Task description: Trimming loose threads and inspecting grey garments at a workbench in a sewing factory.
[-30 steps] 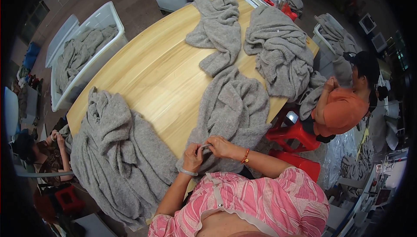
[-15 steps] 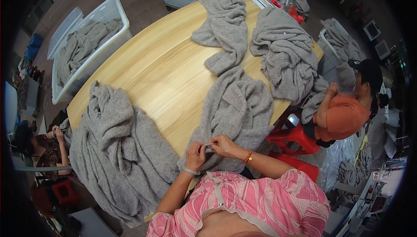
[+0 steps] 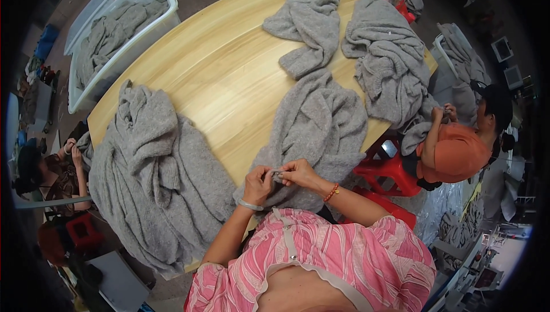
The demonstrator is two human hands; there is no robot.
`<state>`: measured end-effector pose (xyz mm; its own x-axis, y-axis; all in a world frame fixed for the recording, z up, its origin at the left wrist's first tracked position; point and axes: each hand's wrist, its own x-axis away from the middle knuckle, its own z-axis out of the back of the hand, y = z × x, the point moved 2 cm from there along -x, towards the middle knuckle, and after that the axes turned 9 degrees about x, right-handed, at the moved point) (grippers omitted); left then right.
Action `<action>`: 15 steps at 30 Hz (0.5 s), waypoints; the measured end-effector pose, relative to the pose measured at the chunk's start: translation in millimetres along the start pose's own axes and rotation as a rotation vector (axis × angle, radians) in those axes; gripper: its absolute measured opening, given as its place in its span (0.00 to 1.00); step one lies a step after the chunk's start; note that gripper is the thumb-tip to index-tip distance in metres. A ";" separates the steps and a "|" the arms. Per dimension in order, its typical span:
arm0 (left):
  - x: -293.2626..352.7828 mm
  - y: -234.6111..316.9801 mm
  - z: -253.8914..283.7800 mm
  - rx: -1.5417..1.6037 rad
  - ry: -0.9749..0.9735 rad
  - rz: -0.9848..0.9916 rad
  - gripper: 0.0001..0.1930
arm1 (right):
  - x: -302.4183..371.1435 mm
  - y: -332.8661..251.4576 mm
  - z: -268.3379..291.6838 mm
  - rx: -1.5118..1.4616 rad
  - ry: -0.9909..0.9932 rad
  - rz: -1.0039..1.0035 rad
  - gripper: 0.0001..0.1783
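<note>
A grey knitted sweater lies bunched in front of me at the table's near edge. My left hand pinches a bit of its knit edge between thumb and fingers. Close beside it, my right hand grips the same edge, the fingertips of both hands almost meeting. Whether anything small, such as a needle or thread, is between the fingers cannot be made out. To my left, a large heap of grey knitwear spreads over the table edge, apart from my hands.
On the pale wooden table lie another grey garment and a grey pile. A white bin of knitwear stands beyond the left edge. A person in orange sits at right near red stools; another person sits far left.
The view has shifted, so the table and garments sit higher in the picture. Both my hands keep their pinch on the sweater edge, with the fingers slightly rearranged.
</note>
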<state>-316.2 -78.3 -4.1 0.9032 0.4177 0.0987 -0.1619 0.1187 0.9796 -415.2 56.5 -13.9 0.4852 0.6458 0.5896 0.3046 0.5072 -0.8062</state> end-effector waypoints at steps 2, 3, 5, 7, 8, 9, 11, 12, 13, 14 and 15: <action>5.6 -12.6 0.3 0.057 -0.011 0.057 0.06 | 2.5 8.5 -3.4 -0.162 -0.018 -0.053 0.05; 6.1 -18.5 0.5 0.142 -0.023 0.123 0.06 | 2.4 10.7 -3.9 -0.191 -0.026 -0.089 0.05; 7.3 -22.8 1.8 0.230 -0.046 0.253 0.08 | -4.8 19.9 -5.0 -0.230 -0.073 -0.128 0.05; 7.3 -19.7 4.1 0.237 -0.055 0.241 0.08 | -1.7 15.9 -3.0 -0.216 -0.090 -0.090 0.05; 6.5 -18.6 6.0 0.302 -0.080 0.253 0.08 | 1.6 9.6 -2.0 -0.208 -0.097 -0.093 0.05; 3.8 -11.0 7.5 0.319 -0.094 0.300 0.08 | 2.6 6.8 1.0 -0.185 -0.079 -0.073 0.05; -0.3 -5.9 10.0 0.373 -0.121 0.305 0.07 | 0.6 2.4 5.5 -0.168 -0.116 -0.066 0.07; -4.9 -9.9 11.2 0.389 -0.135 0.286 0.06 | -1.3 0.1 5.8 -0.177 -0.127 -0.097 0.07; -2.5 -10.6 11.8 0.396 -0.134 0.284 0.06 | -1.8 -1.0 5.0 -0.156 -0.113 -0.084 0.07; -4.2 -8.8 12.7 0.400 -0.136 0.272 0.06 | -3.7 -3.7 6.0 -0.133 -0.094 -0.062 0.08; -4.2 -10.3 12.6 0.403 -0.136 0.289 0.06 | -3.5 -4.8 6.3 -0.138 -0.099 -0.077 0.08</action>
<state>-313.3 -92.5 -12.4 0.8920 0.2584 0.3709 -0.2706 -0.3522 0.8960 -423.5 55.4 -11.8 0.3751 0.6643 0.6465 0.4510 0.4786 -0.7534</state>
